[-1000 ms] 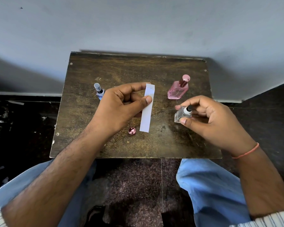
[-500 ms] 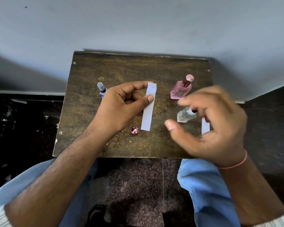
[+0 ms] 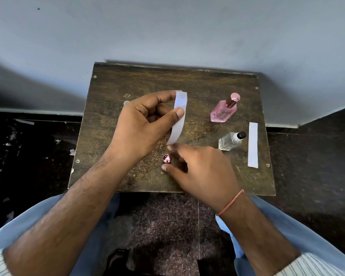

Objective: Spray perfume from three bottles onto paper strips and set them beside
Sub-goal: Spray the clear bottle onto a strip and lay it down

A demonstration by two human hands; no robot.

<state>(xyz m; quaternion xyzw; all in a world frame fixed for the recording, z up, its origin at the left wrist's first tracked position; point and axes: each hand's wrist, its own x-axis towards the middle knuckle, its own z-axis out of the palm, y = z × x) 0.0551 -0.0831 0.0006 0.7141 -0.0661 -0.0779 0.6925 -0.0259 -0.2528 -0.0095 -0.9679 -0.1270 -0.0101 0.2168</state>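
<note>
Sitting between right-hand fingers (image 3: pixel 172 148), pink cap (image 3: pixel 167 158) on table (image 3: pixel 112 92).

The left hand (image 3: pixel 141 124) hides all but the pale top of a bottle (image 3: pixel 126 103) behind it. The right hand's (image 3: pixel 203 168) fingertips (image 3: pixel 172 147) are motion-blurred beside the small pink cap (image 3: pixel 167 158).
</note>
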